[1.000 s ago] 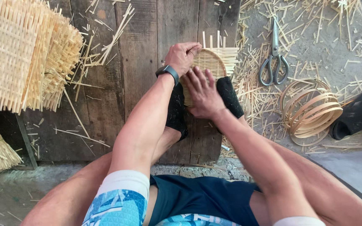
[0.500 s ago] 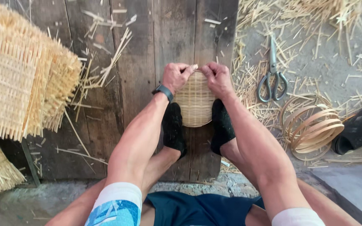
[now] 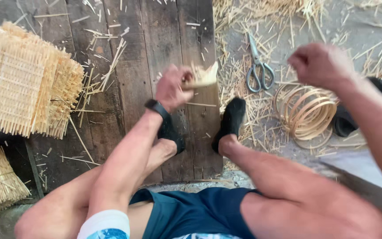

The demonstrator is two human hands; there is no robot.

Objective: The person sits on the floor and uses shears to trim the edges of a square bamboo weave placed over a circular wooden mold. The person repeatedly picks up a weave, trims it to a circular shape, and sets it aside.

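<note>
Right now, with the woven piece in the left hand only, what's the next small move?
Probably bring the right hand back to the woven piece. The left hand alone has a grip on it above the plank, while the right is a closed fist out over the scissors and rings.

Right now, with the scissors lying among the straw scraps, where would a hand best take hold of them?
By the two loop handles at the near end of the scissors, coming straight down from above. They lie flat with the blades pointing away from the person, so the handles face the right hand, which is raised just beside them.
</note>
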